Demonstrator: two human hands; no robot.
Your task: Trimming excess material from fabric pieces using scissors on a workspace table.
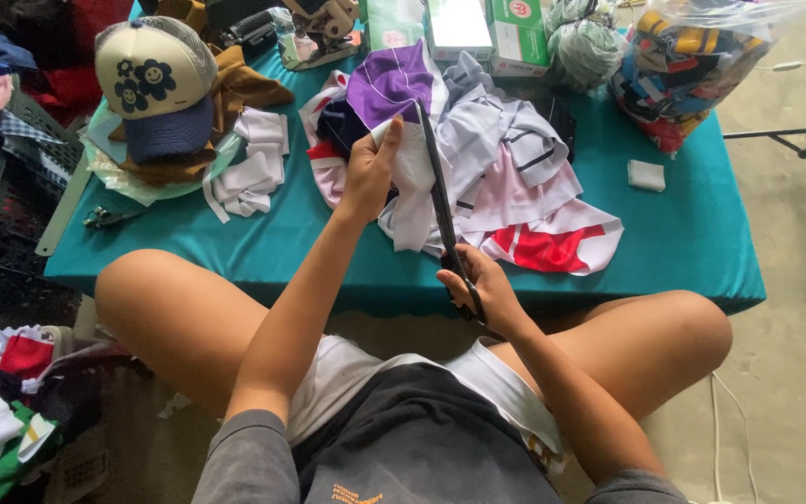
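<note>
My left hand (368,168) pinches the edge of a white piece of fabric (410,177) and lifts it above the teal table (692,233). My right hand (478,285) grips the handles of long black scissors (440,201), whose blades run up along the white fabric beside my left thumb. Under them lies a heap of cloth pieces (515,159) in white, purple, pink and red.
A cream and navy cap (156,84) sits on brown cloth at the back left, beside folded white strips (252,168). Boxes (487,33), a clear bag of coloured cloth (692,65) and a small white square (646,175) stand at the right. Clothes lie on the floor at left.
</note>
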